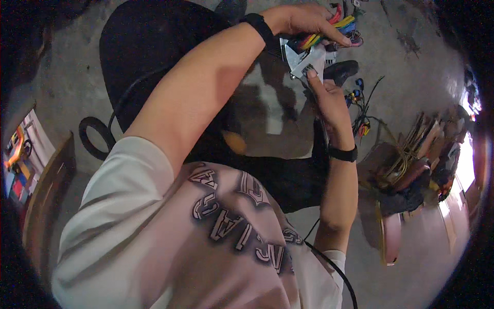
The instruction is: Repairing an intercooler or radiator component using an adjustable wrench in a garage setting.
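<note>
At the top of the view, my left hand (309, 20) is closed around a bundle of coloured wires (342, 24), red, yellow, blue and green among them. The wires run down into a silver metal casing (310, 61) that looks bent and open on one side. From below, my right hand (333, 103) grips the casing's near edge, its thumb pressed on the metal face and its other fingers partly hidden underneath. Both hands are close together over the floor, out past my knees. What lies inside the casing is too small and shaded to make out.
Loose wires with coloured connectors (360, 100) lie on the floor to the right. Beyond them is a heap of scrap and cables (411, 159). A black ring-shaped thing (95, 136) lies at the left, near a brown wooden panel (49, 180). A dark shoe (343, 71) shows beside the casing.
</note>
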Action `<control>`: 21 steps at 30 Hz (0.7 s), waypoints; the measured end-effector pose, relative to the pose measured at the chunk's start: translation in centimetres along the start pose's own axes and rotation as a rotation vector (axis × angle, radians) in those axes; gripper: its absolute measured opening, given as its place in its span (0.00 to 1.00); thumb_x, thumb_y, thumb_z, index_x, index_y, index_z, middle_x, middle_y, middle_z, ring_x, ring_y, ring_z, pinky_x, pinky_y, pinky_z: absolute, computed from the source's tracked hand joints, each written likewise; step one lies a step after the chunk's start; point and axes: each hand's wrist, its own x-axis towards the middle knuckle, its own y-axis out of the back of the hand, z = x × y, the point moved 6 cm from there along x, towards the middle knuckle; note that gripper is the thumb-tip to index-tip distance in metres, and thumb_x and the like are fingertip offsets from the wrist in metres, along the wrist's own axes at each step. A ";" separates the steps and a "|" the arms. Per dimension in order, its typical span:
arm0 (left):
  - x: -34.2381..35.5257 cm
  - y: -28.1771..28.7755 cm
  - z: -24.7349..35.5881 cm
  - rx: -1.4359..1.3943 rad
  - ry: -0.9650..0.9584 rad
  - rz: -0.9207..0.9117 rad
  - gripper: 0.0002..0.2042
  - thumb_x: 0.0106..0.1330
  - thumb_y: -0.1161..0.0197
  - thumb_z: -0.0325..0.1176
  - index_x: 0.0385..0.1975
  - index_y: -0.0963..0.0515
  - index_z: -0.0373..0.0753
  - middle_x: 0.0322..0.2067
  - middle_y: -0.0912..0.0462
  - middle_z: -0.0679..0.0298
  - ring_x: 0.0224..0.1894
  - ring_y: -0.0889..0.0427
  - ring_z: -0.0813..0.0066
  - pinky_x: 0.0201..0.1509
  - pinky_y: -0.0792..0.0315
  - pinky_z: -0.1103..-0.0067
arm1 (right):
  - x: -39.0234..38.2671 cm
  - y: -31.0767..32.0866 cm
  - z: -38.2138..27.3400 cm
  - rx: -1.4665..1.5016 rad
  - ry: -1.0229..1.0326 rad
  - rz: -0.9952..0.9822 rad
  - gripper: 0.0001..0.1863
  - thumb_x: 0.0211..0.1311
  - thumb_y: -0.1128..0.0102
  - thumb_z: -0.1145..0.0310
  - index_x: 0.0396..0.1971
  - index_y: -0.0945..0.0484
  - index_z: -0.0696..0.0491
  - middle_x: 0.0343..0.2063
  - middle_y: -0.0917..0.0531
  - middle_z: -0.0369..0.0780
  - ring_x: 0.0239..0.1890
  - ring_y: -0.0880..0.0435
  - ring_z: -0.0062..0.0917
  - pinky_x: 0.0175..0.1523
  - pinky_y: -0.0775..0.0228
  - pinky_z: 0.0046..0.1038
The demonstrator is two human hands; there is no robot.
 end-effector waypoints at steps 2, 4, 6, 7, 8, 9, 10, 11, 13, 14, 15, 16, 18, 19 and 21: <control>-0.2 -0.2 -0.3 -0.076 0.086 -0.045 0.20 0.54 0.28 0.53 0.30 0.20 0.41 0.23 0.23 0.72 0.25 0.27 0.83 0.28 0.35 0.83 | -0.2 0.3 -0.4 -0.050 0.050 0.045 0.26 0.62 0.38 0.44 0.18 0.25 0.52 0.14 0.30 0.28 0.14 0.37 0.13 0.20 0.49 0.21; -0.6 -0.8 0.2 -0.178 0.040 0.005 0.19 0.54 0.28 0.53 0.28 0.20 0.42 0.22 0.24 0.73 0.24 0.28 0.84 0.27 0.36 0.82 | -0.5 1.1 -1.0 -0.222 -0.051 0.054 0.36 0.58 0.42 0.35 0.24 0.21 0.61 0.29 0.22 0.48 0.37 0.25 0.33 0.45 0.36 0.32; -0.8 -0.6 0.2 -0.281 -0.007 0.055 0.19 0.54 0.28 0.52 0.26 0.20 0.42 0.20 0.25 0.73 0.23 0.29 0.84 0.25 0.37 0.82 | -0.9 1.4 -2.2 -0.230 -0.149 -0.033 0.40 0.56 0.43 0.32 0.28 0.19 0.64 0.36 0.19 0.55 0.46 0.21 0.42 0.54 0.32 0.36; -0.8 -0.3 -0.2 -0.263 0.006 0.022 0.18 0.55 0.28 0.51 0.25 0.21 0.42 0.20 0.25 0.74 0.22 0.29 0.84 0.25 0.37 0.83 | -1.1 1.1 -2.3 -0.183 -0.213 -0.123 0.40 0.56 0.43 0.32 0.30 0.19 0.65 0.37 0.19 0.56 0.48 0.22 0.43 0.55 0.32 0.37; -0.5 -0.2 -0.5 -0.243 0.014 -0.020 0.18 0.55 0.28 0.51 0.25 0.21 0.42 0.20 0.25 0.74 0.22 0.28 0.84 0.25 0.37 0.83 | -0.8 1.0 -1.4 -0.176 -0.212 -0.113 0.40 0.56 0.43 0.32 0.30 0.19 0.65 0.37 0.19 0.56 0.48 0.22 0.43 0.55 0.32 0.37; -0.2 -0.1 -0.6 -0.239 0.009 -0.029 0.18 0.55 0.28 0.51 0.25 0.21 0.42 0.20 0.25 0.74 0.22 0.28 0.84 0.25 0.37 0.83 | -0.6 1.0 -0.7 -0.224 -0.126 -0.020 0.40 0.56 0.43 0.32 0.30 0.19 0.65 0.36 0.18 0.56 0.47 0.21 0.44 0.55 0.32 0.37; 0.0 0.1 -1.0 -0.210 0.042 -0.022 0.17 0.55 0.28 0.50 0.25 0.21 0.42 0.20 0.25 0.73 0.22 0.28 0.85 0.25 0.37 0.83 | -0.6 1.4 0.0 -0.245 -0.087 0.031 0.41 0.56 0.43 0.32 0.30 0.19 0.65 0.35 0.18 0.57 0.47 0.21 0.45 0.55 0.32 0.37; -0.1 0.3 -1.2 -0.183 0.083 -0.005 0.17 0.55 0.28 0.50 0.25 0.20 0.42 0.20 0.25 0.73 0.22 0.28 0.85 0.24 0.37 0.83 | -0.8 1.1 -0.6 -0.268 -0.040 0.072 0.41 0.56 0.43 0.32 0.30 0.19 0.65 0.34 0.18 0.57 0.47 0.20 0.46 0.55 0.32 0.37; -0.6 0.4 -1.6 -0.149 0.110 0.069 0.17 0.55 0.28 0.50 0.24 0.21 0.42 0.20 0.25 0.73 0.21 0.29 0.85 0.24 0.37 0.84 | -1.9 0.2 -2.5 -0.289 0.184 0.156 0.41 0.57 0.45 0.32 0.29 0.18 0.65 0.32 0.18 0.60 0.44 0.18 0.49 0.54 0.31 0.37; -0.7 0.7 -1.8 -0.117 0.131 0.142 0.17 0.56 0.28 0.50 0.24 0.21 0.42 0.19 0.26 0.73 0.20 0.30 0.85 0.23 0.38 0.84 | -2.2 0.2 -2.6 -0.308 0.062 0.102 0.41 0.60 0.48 0.33 0.28 0.18 0.66 0.31 0.19 0.62 0.42 0.18 0.52 0.54 0.31 0.38; -0.5 0.5 -2.0 -0.114 0.133 0.136 0.17 0.56 0.28 0.50 0.24 0.21 0.42 0.19 0.26 0.73 0.20 0.30 0.85 0.23 0.38 0.84 | -2.3 0.2 -2.5 -0.303 0.058 0.105 0.41 0.60 0.48 0.33 0.28 0.18 0.66 0.31 0.19 0.62 0.42 0.18 0.52 0.54 0.31 0.38; -0.2 0.2 -2.2 -0.211 0.117 0.097 0.17 0.56 0.29 0.50 0.23 0.22 0.42 0.19 0.26 0.74 0.20 0.31 0.86 0.22 0.39 0.84 | -2.3 0.2 -2.4 -0.298 0.059 0.107 0.42 0.60 0.49 0.32 0.28 0.18 0.65 0.31 0.18 0.61 0.42 0.18 0.51 0.54 0.31 0.38; 1.0 0.2 -2.8 -0.301 0.087 0.057 0.17 0.57 0.30 0.50 0.22 0.22 0.42 0.18 0.27 0.74 0.19 0.32 0.86 0.22 0.39 0.84 | -1.7 0.7 -2.2 -0.294 0.069 0.121 0.42 0.60 0.50 0.31 0.28 0.17 0.65 0.30 0.18 0.61 0.43 0.18 0.50 0.53 0.31 0.38; 1.6 0.3 -3.0 -0.322 0.058 0.040 0.16 0.59 0.31 0.49 0.21 0.23 0.43 0.17 0.28 0.74 0.18 0.32 0.86 0.22 0.40 0.84 | -1.2 1.0 -2.1 -0.345 0.096 0.143 0.43 0.59 0.50 0.31 0.26 0.18 0.65 0.29 0.18 0.59 0.41 0.17 0.48 0.52 0.30 0.38; 1.9 0.2 -4.0 -0.344 0.037 0.008 0.16 0.61 0.32 0.48 0.20 0.23 0.43 0.16 0.28 0.74 0.18 0.33 0.86 0.21 0.40 0.84 | -0.7 1.1 -1.7 -0.387 0.108 0.169 0.43 0.58 0.50 0.30 0.25 0.18 0.64 0.27 0.18 0.58 0.39 0.16 0.47 0.51 0.30 0.37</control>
